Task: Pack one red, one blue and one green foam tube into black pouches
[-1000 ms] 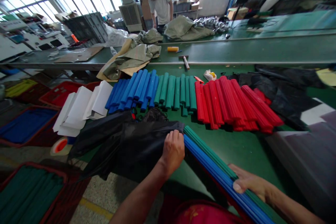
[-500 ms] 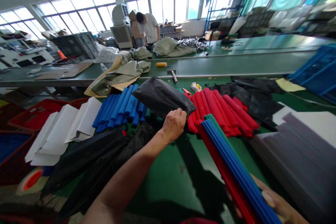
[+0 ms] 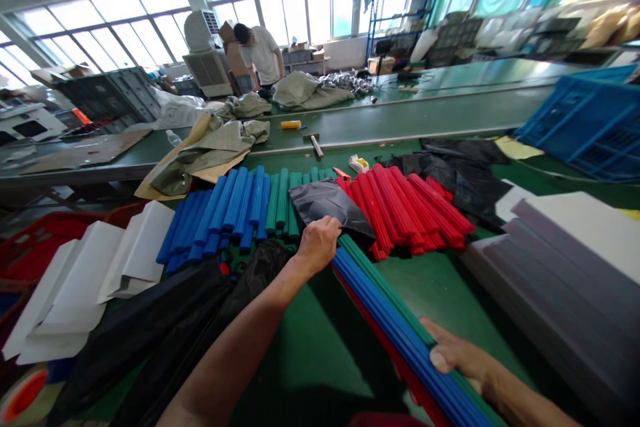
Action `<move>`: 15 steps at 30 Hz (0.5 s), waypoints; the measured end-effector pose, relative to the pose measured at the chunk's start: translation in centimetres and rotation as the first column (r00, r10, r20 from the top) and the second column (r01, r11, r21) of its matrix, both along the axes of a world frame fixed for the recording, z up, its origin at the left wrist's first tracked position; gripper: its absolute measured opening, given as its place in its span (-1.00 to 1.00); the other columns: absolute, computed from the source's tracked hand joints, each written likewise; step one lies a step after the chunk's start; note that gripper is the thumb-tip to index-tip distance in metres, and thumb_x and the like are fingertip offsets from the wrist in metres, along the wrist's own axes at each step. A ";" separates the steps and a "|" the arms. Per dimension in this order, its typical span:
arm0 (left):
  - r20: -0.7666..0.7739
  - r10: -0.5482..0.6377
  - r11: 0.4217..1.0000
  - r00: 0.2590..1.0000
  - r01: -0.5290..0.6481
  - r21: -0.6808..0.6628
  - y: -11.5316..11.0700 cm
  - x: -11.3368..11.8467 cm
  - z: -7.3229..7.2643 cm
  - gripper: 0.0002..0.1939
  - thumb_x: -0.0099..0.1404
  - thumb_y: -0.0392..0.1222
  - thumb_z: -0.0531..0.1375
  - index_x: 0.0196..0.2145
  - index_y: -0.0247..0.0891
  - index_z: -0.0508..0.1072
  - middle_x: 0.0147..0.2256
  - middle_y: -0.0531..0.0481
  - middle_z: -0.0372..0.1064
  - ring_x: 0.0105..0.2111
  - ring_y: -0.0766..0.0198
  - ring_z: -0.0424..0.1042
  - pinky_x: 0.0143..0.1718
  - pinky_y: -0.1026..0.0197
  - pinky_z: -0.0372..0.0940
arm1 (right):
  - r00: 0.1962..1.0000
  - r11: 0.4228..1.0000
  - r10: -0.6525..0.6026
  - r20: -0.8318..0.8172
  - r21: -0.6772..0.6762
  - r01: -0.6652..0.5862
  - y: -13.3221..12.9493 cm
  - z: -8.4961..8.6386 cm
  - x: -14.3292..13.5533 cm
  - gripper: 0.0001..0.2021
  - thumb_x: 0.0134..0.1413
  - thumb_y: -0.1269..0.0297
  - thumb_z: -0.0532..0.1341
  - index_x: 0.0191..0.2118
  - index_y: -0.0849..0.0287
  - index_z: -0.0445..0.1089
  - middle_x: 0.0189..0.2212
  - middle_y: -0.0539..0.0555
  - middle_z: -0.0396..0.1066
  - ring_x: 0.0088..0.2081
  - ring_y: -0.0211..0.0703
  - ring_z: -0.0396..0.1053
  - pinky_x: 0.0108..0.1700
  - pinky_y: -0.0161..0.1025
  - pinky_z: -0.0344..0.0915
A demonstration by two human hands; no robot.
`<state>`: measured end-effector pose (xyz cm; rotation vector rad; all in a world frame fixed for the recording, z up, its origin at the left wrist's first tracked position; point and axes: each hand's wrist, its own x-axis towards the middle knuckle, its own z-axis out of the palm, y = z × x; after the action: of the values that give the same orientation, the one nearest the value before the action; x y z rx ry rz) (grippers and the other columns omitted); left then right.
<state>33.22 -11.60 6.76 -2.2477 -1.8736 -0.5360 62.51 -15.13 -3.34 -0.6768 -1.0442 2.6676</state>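
My left hand [image 3: 320, 243] is closed on the near edge of a black plastic bag [image 3: 327, 201], which lies partly over green and red rods. In my right hand [image 3: 450, 350] is a bundle of long ribbed rods [image 3: 395, 320], green, blue and red side by side. The bundle's far end meets the bag's mouth beside my left fingers; whether it is inside I cannot tell. Beyond my hands lie piles of blue rods [image 3: 220, 213], green rods [image 3: 281, 203] and red rods [image 3: 405, 210].
Black bags [image 3: 165, 307] lie at the left near folded white cardboard [image 3: 85, 280]. Grey-white boxes [image 3: 555, 280] and a blue crate [image 3: 580, 123] stand at the right. A tape dispenser [image 3: 359, 163] and a hammer [image 3: 316, 145] lie farther back. Across the table a person [image 3: 263, 57] bends over sacks.
The bag has come down from mid-air and its mouth has met the rod bundle's end. My right hand has moved forward and left with the rods. The view has shifted right.
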 end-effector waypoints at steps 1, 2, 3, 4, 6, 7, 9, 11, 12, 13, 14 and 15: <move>-0.050 -0.025 1.000 0.998 0.026 0.007 -0.2 0.0 -0.1 -0.83 0.36 -0.27 -0.04 -0.29 -0.25 0.34 -0.31 -0.03 0.35 -0.29 0.22 0.34 -0.26 0.18 0.19 | 1.000 1.000 -0.004 -0.011 0.001 0.004 0.0 -0.3 -0.1 -0.32 -0.28 0.24 0.33 0.09 0.22 0.26 -0.40 0.19 0.50 -0.43 0.11 0.50 -0.48 -0.19 0.40; -0.096 -0.047 0.999 0.994 0.049 0.014 -0.4 -0.1 -0.1 -0.82 0.35 -0.29 -0.04 -0.30 -0.25 0.34 -0.32 -0.04 0.34 -0.30 0.20 0.32 -0.26 0.16 0.19 | 1.000 1.000 -0.008 -0.025 0.003 0.008 0.1 -0.6 -0.2 -0.32 -0.26 0.22 0.32 0.10 0.23 0.25 -0.39 0.20 0.50 -0.42 0.12 0.51 -0.47 -0.17 0.41; -0.130 -0.064 0.998 0.989 0.067 0.020 -0.7 -0.3 -0.2 -0.82 0.34 -0.31 -0.05 -0.31 -0.25 0.33 -0.32 -0.05 0.33 -0.30 0.19 0.31 -0.26 0.15 0.18 | 0.999 1.000 -0.010 -0.043 0.005 0.010 0.2 -0.8 -0.2 -0.31 -0.25 0.19 0.32 0.10 0.24 0.24 -0.38 0.22 0.50 -0.41 0.14 0.51 -0.45 -0.15 0.42; -0.146 -0.074 0.997 0.986 0.079 0.024 -1.0 -0.6 -0.3 -0.82 0.34 -0.32 -0.05 -0.32 -0.25 0.33 -0.33 -0.05 0.32 -0.29 0.18 0.29 -0.25 0.14 0.17 | 0.998 1.000 -0.011 -0.060 0.007 0.011 0.3 -1.0 -0.3 -0.31 -0.25 0.16 0.32 0.10 0.25 0.24 -0.37 0.23 0.49 -0.40 0.15 0.51 -0.44 -0.13 0.42; -0.136 -0.083 0.996 0.987 0.088 0.030 -1.5 -1.0 -0.6 -0.81 0.33 -0.34 -0.06 -0.30 -0.26 0.33 -0.34 -0.06 0.30 -0.30 0.18 0.27 -0.25 0.13 0.17 | 0.996 1.000 -0.024 -0.082 0.013 0.025 0.5 -1.3 -0.4 -0.31 -0.23 0.11 0.32 0.09 0.27 0.24 -0.34 0.25 0.49 -0.40 0.15 0.51 -0.42 -0.10 0.43; -0.128 -0.092 0.995 0.988 0.096 0.030 -1.8 -1.0 -0.7 -0.81 0.33 -0.35 -0.06 -0.29 -0.26 0.33 -0.34 -0.06 0.29 -0.30 0.18 0.26 -0.26 0.13 0.16 | 0.995 0.999 -0.038 -0.089 0.018 0.040 0.6 -1.3 -0.5 -0.32 -0.21 0.07 0.31 0.08 0.27 0.24 -0.32 0.26 0.49 -0.40 0.14 0.51 -0.41 -0.10 0.43; -0.138 -0.125 0.991 0.982 0.130 0.025 -2.0 -0.7 -1.0 -0.81 0.32 -0.36 -0.07 -0.29 -0.25 0.32 -0.34 -0.05 0.28 -0.31 0.18 0.24 -0.27 0.13 0.16 | 0.993 0.997 -0.067 -0.099 0.024 0.069 0.8 -1.3 -1.0 -0.34 -0.16 0.02 0.29 0.08 0.26 0.25 -0.28 0.28 0.48 -0.38 0.12 0.51 -0.38 -0.09 0.43; -0.172 -0.169 0.985 0.971 0.174 0.015 -1.9 0.0 -1.2 -0.82 0.30 -0.38 -0.06 -0.30 -0.24 0.31 -0.33 -0.05 0.28 -0.31 0.18 0.23 -0.28 0.13 0.15 | 0.991 0.996 -0.080 -0.105 0.028 0.083 1.0 -1.1 -1.8 -0.34 -0.16 0.01 0.30 0.06 0.26 0.26 -0.27 0.29 0.48 -0.38 0.11 0.51 -0.39 -0.09 0.43; -0.188 -0.185 0.982 0.964 0.191 0.010 -1.8 0.4 -1.2 -0.83 0.29 -0.38 -0.05 -0.32 -0.24 0.31 -0.33 -0.05 0.27 -0.31 0.18 0.23 -0.28 0.12 0.14 | 0.991 0.996 -0.079 -0.109 0.032 0.083 1.0 -1.0 -2.3 -0.34 -0.18 0.01 0.30 0.05 0.27 0.26 -0.28 0.29 0.48 -0.39 0.11 0.51 -0.40 -0.09 0.42; -0.201 -0.196 0.979 0.960 0.202 0.007 -1.7 0.7 -1.1 -0.84 0.28 -0.39 -0.04 -0.32 -0.24 0.30 -0.33 -0.05 0.27 -0.31 0.17 0.22 -0.29 0.12 0.14 | 0.990 0.996 -0.081 -0.112 0.038 0.085 1.1 -0.8 -2.7 -0.34 -0.18 0.01 0.31 0.04 0.27 0.26 -0.30 0.28 0.49 -0.39 0.12 0.51 -0.40 -0.09 0.42; -0.210 -0.203 0.978 0.956 0.209 0.005 -1.7 0.9 -1.1 -0.84 0.27 -0.39 -0.03 -0.33 -0.24 0.30 -0.33 -0.06 0.27 -0.31 0.17 0.22 -0.29 0.11 0.14 | 0.990 0.995 -0.087 -0.115 0.045 0.093 1.2 -0.7 -3.0 -0.35 -0.18 0.02 0.31 0.04 0.27 0.26 -0.32 0.26 0.49 -0.39 0.12 0.51 -0.40 -0.09 0.42; -0.220 -0.207 0.977 0.953 0.213 0.001 -1.7 0.9 -1.2 -0.85 0.26 -0.41 -0.03 -0.33 -0.24 0.30 -0.33 -0.06 0.27 -0.31 0.16 0.22 -0.29 0.11 0.14 | 0.988 0.993 -0.094 -0.120 0.053 0.101 1.3 -0.7 -3.2 -0.36 -0.17 0.03 0.31 0.04 0.26 0.27 -0.33 0.25 0.49 -0.39 0.11 0.50 -0.40 -0.09 0.42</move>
<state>34.08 -13.25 5.60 -2.3940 -1.5265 -0.3212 59.33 -13.88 -3.99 -0.5376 -1.0266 2.5486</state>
